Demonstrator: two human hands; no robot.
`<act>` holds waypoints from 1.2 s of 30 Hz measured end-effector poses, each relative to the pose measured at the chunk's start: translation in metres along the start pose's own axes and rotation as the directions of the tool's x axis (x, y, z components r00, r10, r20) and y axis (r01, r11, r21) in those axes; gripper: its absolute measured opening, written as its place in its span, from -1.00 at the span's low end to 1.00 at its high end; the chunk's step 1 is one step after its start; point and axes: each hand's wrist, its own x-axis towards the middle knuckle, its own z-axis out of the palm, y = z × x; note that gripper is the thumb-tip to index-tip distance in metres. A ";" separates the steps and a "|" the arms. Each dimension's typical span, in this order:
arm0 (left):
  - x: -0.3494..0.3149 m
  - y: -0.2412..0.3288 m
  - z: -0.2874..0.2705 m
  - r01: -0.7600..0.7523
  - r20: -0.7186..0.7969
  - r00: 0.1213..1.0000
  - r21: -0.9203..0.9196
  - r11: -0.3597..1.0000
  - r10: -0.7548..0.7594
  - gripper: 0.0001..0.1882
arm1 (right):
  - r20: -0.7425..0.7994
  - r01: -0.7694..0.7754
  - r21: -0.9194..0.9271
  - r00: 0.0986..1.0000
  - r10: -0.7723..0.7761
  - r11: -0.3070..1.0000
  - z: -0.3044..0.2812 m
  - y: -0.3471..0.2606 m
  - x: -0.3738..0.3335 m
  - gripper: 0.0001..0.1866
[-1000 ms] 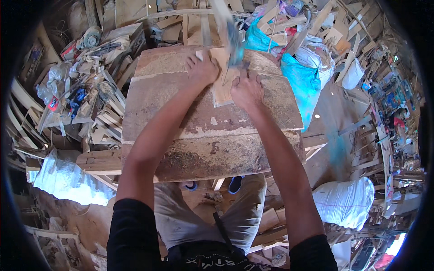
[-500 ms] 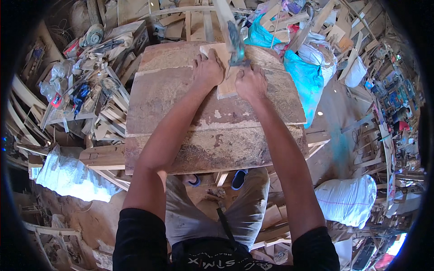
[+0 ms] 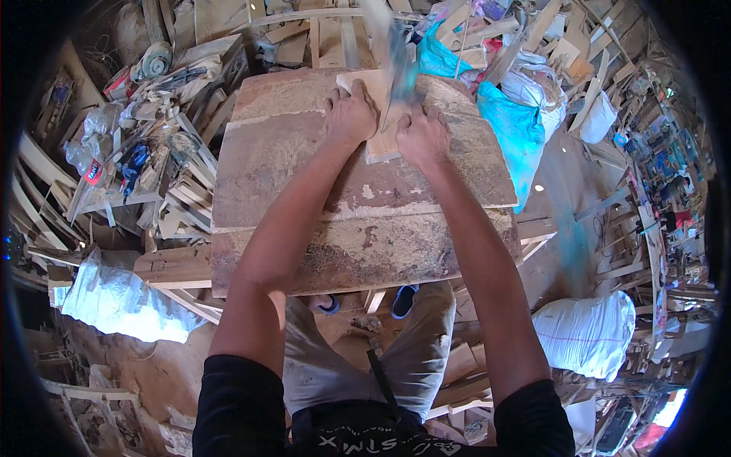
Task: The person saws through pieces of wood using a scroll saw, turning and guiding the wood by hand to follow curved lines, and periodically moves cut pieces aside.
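A pale wooden board [image 3: 382,145] lies flat on the worktable's brown plank top [image 3: 274,164]. My left hand [image 3: 352,116] grips its left side with the fingers bent over the wood. On the opposite side my right hand [image 3: 424,137] is closed on the board's right edge, its fingers curled. Between the hands, a thin saw blade [image 3: 385,114] meets the board. Above it is a blue-grey saw head [image 3: 400,72], smeared by motion, on a pale upright arm [image 3: 375,17]. My fingertips are partly hidden.
Wood offcuts and a plastic bottle [image 3: 87,169] crowd the left bench. A turquoise sack [image 3: 512,129] hangs by the table's right edge. White sacks [image 3: 586,335] stand lower right, another [image 3: 126,297] lower left. A blue slipper [image 3: 404,302] shows under the table.
The saw head is more blurred and sits a little differently. Both hands hold nearly the same places on the board; the right hand's fingers have shifted slightly.
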 end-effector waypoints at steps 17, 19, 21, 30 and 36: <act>0.009 -0.005 0.010 -0.010 -0.065 0.998 -0.022 1.000 0.008 -0.44 | -0.012 -0.009 -0.014 1.000 0.009 1.000 0.004 -0.003 0.003 -0.46; 0.010 -0.004 0.009 -0.014 -0.059 0.998 -0.013 1.000 0.013 -0.45 | -0.019 0.006 0.007 1.000 -0.006 1.000 0.003 -0.002 0.004 -0.47; 0.009 -0.005 0.009 -0.020 -0.056 0.998 -0.007 1.000 0.019 -0.45 | -0.009 0.003 0.010 1.000 -0.002 1.000 0.002 -0.003 0.004 -0.47; 0.013 -0.004 0.011 -0.003 -0.074 0.997 -0.014 1.000 0.002 -0.45 | 0.020 -0.023 -0.073 0.999 0.025 0.997 0.008 -0.001 0.009 -0.49; 0.018 -0.006 0.010 -0.004 -0.016 1.000 -0.028 1.000 0.004 -0.44 | 0.019 -0.016 -0.053 1.000 0.017 0.998 0.008 -0.001 0.010 -0.46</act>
